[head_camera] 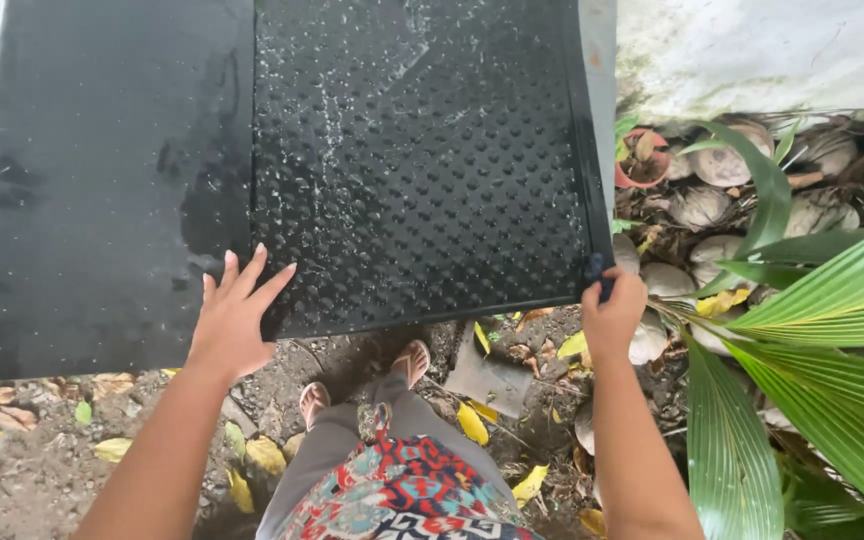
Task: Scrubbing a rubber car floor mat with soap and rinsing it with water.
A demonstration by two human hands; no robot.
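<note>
1. While I look down from the head view, the black studded mat (422,160) stands upright in front of me, its lower edge running left to right just above my feet (362,385).
2. My left hand (235,320) lies flat with fingers spread wide on the mat's lower edge, near its middle.
3. My right hand (612,315) is closed around the mat's lower right corner, just beside the coconut husks (722,190) and palm leaves (832,330).
</note>
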